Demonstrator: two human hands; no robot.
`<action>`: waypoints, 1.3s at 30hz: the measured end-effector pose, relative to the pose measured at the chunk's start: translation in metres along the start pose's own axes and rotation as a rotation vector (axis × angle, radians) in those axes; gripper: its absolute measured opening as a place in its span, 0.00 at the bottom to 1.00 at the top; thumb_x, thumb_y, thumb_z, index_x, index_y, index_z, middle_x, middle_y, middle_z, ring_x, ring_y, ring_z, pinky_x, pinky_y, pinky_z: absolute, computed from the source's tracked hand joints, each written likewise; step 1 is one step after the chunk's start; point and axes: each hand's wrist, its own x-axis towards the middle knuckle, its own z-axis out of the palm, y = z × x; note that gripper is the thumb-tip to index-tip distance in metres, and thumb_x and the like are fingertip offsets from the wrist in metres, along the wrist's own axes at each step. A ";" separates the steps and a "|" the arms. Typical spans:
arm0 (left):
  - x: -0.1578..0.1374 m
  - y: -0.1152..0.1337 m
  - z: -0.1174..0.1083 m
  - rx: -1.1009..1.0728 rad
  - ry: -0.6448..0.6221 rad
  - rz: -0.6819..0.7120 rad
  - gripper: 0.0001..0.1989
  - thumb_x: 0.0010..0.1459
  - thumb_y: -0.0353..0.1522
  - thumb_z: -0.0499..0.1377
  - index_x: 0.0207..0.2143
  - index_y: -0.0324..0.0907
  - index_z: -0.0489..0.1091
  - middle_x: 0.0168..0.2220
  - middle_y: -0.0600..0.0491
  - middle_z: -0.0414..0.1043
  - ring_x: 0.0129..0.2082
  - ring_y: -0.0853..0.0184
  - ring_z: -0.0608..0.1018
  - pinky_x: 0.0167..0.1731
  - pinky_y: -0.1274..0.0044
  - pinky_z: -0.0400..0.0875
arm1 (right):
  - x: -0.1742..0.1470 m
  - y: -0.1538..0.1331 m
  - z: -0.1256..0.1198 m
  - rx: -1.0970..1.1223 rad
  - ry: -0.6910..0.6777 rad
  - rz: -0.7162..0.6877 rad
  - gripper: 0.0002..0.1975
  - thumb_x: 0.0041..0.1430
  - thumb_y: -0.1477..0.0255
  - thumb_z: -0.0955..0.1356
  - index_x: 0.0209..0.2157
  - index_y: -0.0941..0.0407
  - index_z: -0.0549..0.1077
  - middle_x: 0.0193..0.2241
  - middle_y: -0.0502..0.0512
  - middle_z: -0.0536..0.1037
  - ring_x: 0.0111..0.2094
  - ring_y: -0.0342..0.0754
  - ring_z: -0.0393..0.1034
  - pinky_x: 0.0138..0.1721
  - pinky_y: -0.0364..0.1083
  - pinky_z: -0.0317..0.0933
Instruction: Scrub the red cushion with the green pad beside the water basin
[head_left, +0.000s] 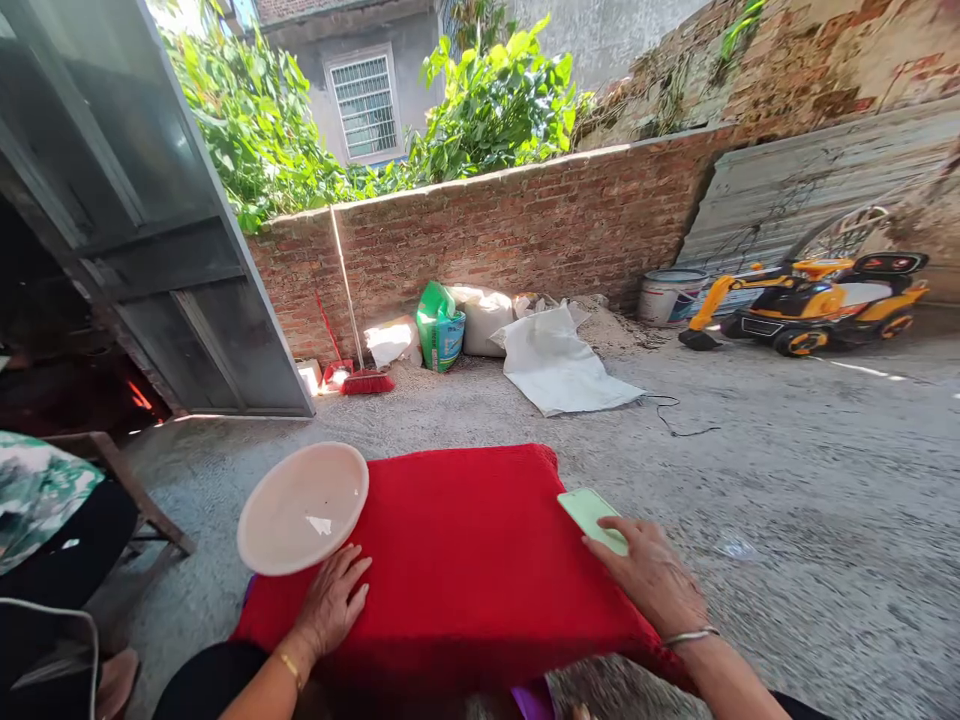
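Note:
A small table draped with a red cloth (465, 550) stands right in front of me. My left hand (335, 598) lies on the cloth with its fingers stretched out, beside a pale pink plastic basin (300, 510). The basin sits at the table's left edge, a small white scrap inside it. At the right edge, my right hand (656, 575) grips a light green, flat rectangular object (589, 512) between thumb and fingers. It looks like a phone in a case, but I cannot tell for sure.
Beyond the table are a white sheet (559, 360), a green sack (440, 328), a red broom (367, 382) and a brick wall (525, 230). A toy excavator (817, 305) stands right. A seated person (52, 510) is at left, near a metal door (150, 200).

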 end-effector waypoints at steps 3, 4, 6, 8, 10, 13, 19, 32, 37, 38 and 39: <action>0.000 -0.002 -0.001 0.014 0.014 0.016 0.18 0.58 0.31 0.53 0.51 0.50 0.70 0.52 0.52 0.72 0.53 0.63 0.73 0.53 0.68 0.71 | -0.024 -0.047 0.015 0.085 -0.120 -0.186 0.12 0.55 0.63 0.65 0.40 0.50 0.73 0.40 0.55 0.72 0.39 0.50 0.71 0.43 0.48 0.64; 0.000 -0.003 -0.001 0.019 0.018 0.023 0.18 0.58 0.31 0.53 0.51 0.50 0.70 0.52 0.52 0.72 0.53 0.63 0.74 0.52 0.69 0.71 | -0.034 -0.065 0.021 0.104 -0.164 -0.268 0.11 0.55 0.64 0.65 0.40 0.50 0.73 0.40 0.54 0.72 0.39 0.49 0.70 0.43 0.47 0.64; 0.000 -0.005 -0.001 0.025 0.024 0.032 0.18 0.59 0.31 0.52 0.51 0.50 0.70 0.52 0.52 0.72 0.52 0.63 0.74 0.52 0.69 0.72 | -0.055 -0.097 0.033 0.099 -0.264 -0.411 0.11 0.53 0.68 0.66 0.40 0.50 0.73 0.41 0.54 0.71 0.40 0.48 0.69 0.43 0.46 0.63; 0.000 -0.007 -0.001 0.026 0.029 0.033 0.18 0.59 0.31 0.52 0.51 0.50 0.70 0.52 0.52 0.72 0.52 0.64 0.74 0.52 0.70 0.72 | -0.070 -0.120 0.044 0.056 -0.344 -0.504 0.12 0.52 0.70 0.67 0.40 0.50 0.73 0.42 0.54 0.71 0.41 0.49 0.68 0.44 0.46 0.62; 0.000 -0.007 -0.001 0.029 0.032 0.032 0.18 0.59 0.31 0.52 0.51 0.50 0.70 0.52 0.52 0.72 0.53 0.64 0.74 0.52 0.70 0.71 | -0.075 -0.127 0.049 0.010 -0.373 -0.531 0.12 0.52 0.70 0.67 0.40 0.50 0.73 0.43 0.55 0.71 0.42 0.50 0.67 0.45 0.47 0.61; 0.000 -0.007 -0.001 0.027 0.030 0.035 0.18 0.59 0.31 0.52 0.51 0.50 0.70 0.52 0.52 0.72 0.53 0.64 0.74 0.52 0.70 0.72 | -0.063 -0.111 0.043 -0.042 -0.317 -0.455 0.10 0.52 0.70 0.67 0.39 0.50 0.73 0.42 0.55 0.71 0.41 0.50 0.67 0.45 0.47 0.61; 0.003 0.001 -0.006 -0.009 -0.021 -0.002 0.18 0.59 0.32 0.52 0.50 0.50 0.70 0.52 0.52 0.72 0.54 0.63 0.73 0.54 0.68 0.70 | -0.017 -0.025 -0.008 -0.185 -0.194 -0.067 0.12 0.55 0.63 0.63 0.37 0.50 0.75 0.37 0.58 0.72 0.34 0.53 0.71 0.36 0.50 0.64; 0.002 0.002 -0.008 0.005 -0.058 -0.024 0.18 0.59 0.32 0.51 0.51 0.49 0.70 0.53 0.52 0.71 0.54 0.62 0.72 0.54 0.67 0.69 | -0.057 -0.108 0.021 0.044 -0.323 -0.389 0.10 0.52 0.67 0.67 0.39 0.49 0.74 0.38 0.51 0.72 0.35 0.46 0.70 0.38 0.44 0.62; 0.001 -0.004 -0.004 0.000 -0.037 0.007 0.18 0.60 0.32 0.51 0.51 0.49 0.70 0.53 0.52 0.71 0.54 0.63 0.73 0.53 0.68 0.70 | -0.058 -0.122 0.025 -0.054 -0.431 -0.376 0.12 0.51 0.70 0.67 0.40 0.51 0.75 0.39 0.54 0.71 0.40 0.50 0.70 0.41 0.45 0.60; 0.001 -0.004 -0.004 -0.003 -0.038 0.011 0.18 0.60 0.32 0.51 0.51 0.50 0.70 0.53 0.52 0.71 0.54 0.63 0.72 0.53 0.68 0.70 | -0.052 -0.113 0.020 -0.068 -0.434 -0.339 0.12 0.51 0.70 0.67 0.40 0.52 0.75 0.39 0.55 0.72 0.39 0.50 0.70 0.40 0.46 0.60; 0.002 -0.004 -0.004 -0.003 -0.040 0.014 0.18 0.60 0.32 0.51 0.51 0.50 0.70 0.53 0.52 0.71 0.54 0.63 0.72 0.53 0.68 0.70 | -0.045 -0.100 0.013 -0.074 -0.426 -0.296 0.12 0.51 0.69 0.67 0.40 0.52 0.75 0.39 0.55 0.72 0.38 0.50 0.71 0.38 0.46 0.60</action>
